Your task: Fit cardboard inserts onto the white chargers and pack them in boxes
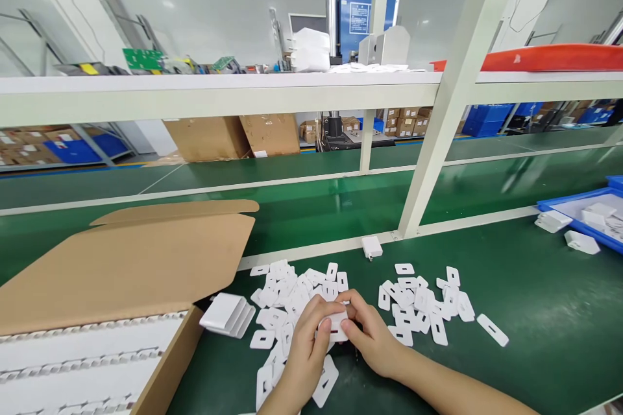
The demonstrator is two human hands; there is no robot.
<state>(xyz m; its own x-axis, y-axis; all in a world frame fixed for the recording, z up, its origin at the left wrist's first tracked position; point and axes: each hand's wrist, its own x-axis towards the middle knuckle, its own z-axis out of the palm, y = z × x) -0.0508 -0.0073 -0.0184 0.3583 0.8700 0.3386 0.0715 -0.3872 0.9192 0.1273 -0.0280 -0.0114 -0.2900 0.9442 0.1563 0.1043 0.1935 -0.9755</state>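
Note:
Both of my hands meet over the green bench, holding one small white slotted card (339, 332) between them. The fingers of my left hand (311, 332) curl around its left side, with the thumb in front. On the other side my right hand (368, 337) pinches it between thumb and fingertips. Whether anything else sits behind the card is hidden. Around and under my hands lies a loose pile of similar white slotted cards (272, 319). A second scattered group of slotted cards (438, 329) is to the right. A small white plug-like block (372, 247) stands behind them.
An open cardboard box (168, 363) with white dividers fills the left side. Beside it lie several stacked white folded pieces (226, 314). A blue tray (601, 233) with white parts stands at far right. A shelf post (442, 110) rises at the bench's back edge.

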